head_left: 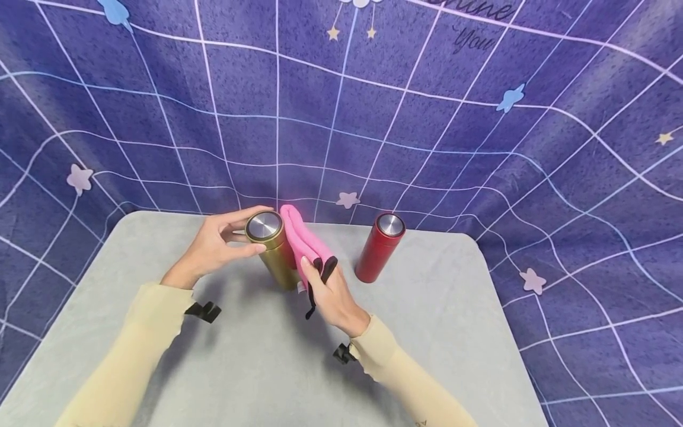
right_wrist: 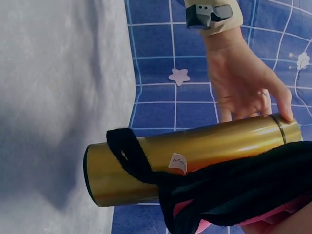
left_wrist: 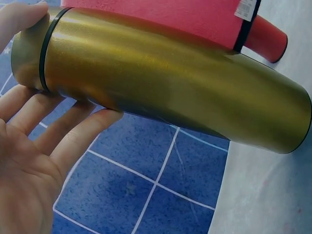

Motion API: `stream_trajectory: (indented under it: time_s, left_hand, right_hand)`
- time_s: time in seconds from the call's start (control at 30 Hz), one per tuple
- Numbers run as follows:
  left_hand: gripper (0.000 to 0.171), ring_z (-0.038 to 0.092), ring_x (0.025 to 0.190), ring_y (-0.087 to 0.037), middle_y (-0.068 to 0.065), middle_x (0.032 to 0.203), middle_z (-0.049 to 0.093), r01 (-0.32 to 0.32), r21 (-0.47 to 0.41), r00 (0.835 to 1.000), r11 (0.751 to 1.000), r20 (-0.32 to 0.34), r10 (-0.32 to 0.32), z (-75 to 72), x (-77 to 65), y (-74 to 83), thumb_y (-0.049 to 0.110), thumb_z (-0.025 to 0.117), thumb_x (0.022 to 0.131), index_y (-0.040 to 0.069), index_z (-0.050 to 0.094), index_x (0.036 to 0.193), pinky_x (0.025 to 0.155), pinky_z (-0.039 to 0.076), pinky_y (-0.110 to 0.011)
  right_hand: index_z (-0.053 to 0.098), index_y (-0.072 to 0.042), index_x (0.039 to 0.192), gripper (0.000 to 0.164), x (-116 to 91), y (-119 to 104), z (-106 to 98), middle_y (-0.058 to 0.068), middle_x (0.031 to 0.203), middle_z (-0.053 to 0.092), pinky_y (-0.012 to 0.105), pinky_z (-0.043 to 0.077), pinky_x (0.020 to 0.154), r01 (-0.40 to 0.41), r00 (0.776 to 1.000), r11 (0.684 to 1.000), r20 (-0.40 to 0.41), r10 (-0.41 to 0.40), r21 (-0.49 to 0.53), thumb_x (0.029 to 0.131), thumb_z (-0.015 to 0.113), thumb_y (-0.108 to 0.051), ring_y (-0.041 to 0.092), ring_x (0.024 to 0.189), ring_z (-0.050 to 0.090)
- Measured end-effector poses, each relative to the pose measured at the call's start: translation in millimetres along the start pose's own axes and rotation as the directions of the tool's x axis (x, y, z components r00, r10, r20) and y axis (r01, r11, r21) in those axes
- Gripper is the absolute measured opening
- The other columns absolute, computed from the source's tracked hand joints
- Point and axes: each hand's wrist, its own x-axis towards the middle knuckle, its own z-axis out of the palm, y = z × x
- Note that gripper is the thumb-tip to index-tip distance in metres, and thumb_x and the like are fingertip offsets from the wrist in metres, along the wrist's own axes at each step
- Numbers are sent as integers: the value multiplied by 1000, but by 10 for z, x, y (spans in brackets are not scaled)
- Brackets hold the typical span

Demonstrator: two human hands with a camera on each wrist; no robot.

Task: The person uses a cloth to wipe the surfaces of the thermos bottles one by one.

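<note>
A gold thermos (head_left: 274, 261) with a silver-topped lid stands on the table, leaning slightly in the head view. My left hand (head_left: 213, 242) grips it near the lid, thumb on the near side and fingers on the far side, as the left wrist view shows on the gold thermos (left_wrist: 161, 78). In my right hand (head_left: 335, 298) is a folded pink cloth (head_left: 299, 234) with black edging, a dangling black loop and a white tag. That cloth lies along the thermos's right side. Black trim (right_wrist: 234, 175) covers part of the thermos in the right wrist view.
A red thermos (head_left: 376, 252) stands upright to the right of my right hand. The table (head_left: 256, 367) has a light grey cover. Behind it and at both sides hangs a purple-blue curtain (head_left: 299, 142) with grid lines and stars.
</note>
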Motion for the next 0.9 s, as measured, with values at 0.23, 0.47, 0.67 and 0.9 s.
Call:
stream_trajectory:
  time_s: [0.23,0.47,0.67,0.9]
  left_hand:
    - [73,76,115,-17,-4,135,74,-27,-14,1000,1000,3,27,39,27,47,-10,88,80,8,66,147,93,63,-31]
    - [71,77,111,-17,-2,136,74,-43,-2,999,999,-8,43,26,28,95,-10,87,80,7,66,146,91,64,-30]
    - [71,76,112,-16,-2,137,73,-55,3,998,998,-25,55,16,22,155,-11,87,80,7,66,146,92,63,-29]
    - [71,73,118,-13,-2,139,72,-86,-7,995,996,-51,86,20,-38,298,-14,85,79,2,66,145,92,63,-27]
  right_hand:
    - [45,-25,165,50,19,43,-35,17,97,66,49,60,63,53,998,998,21,-53,29,115,47,-22,33,67,63]
    - [45,-18,165,50,26,63,-47,16,104,69,49,61,67,39,999,999,24,-39,10,115,46,-16,36,71,65]
    - [44,-13,165,50,17,141,-41,23,116,69,62,61,64,-37,999,996,21,36,85,115,46,-13,48,68,65]
    - [44,-19,165,50,-6,174,-7,-3,162,53,52,64,75,8,1000,998,14,-8,56,115,45,-17,36,101,69]
